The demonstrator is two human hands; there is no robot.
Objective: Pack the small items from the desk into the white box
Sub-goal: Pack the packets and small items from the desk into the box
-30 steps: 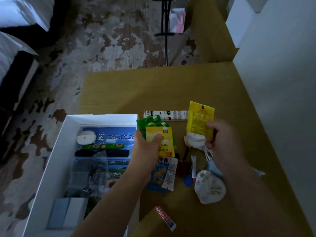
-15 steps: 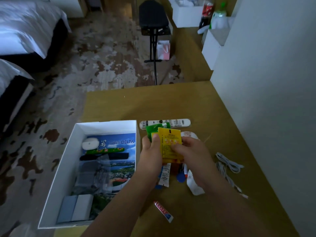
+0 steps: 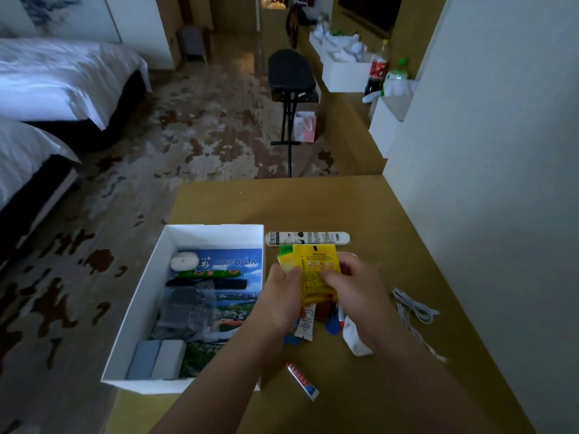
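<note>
Head view shows both of my grips closed on one bundle of sachets, yellow in front and green behind, held just above the table and just right of the white box. My left grip curls round the bundle's lower left edge; my right grip pinches the front yellow packet from the right. I judge the two-handed hold serves to square loose packets into one stack, so they go in together. The box is open-topped and already carries a brochure, a white oval case and grey packets. Elsewhere on the table I note a long white bar behind the bundle, a white cable to the right, a white cloth and blue tags under my wrists, and a small tube nearest me. The box's right wall stands between bundle and interior, so the bundle must be lifted over it.
</note>
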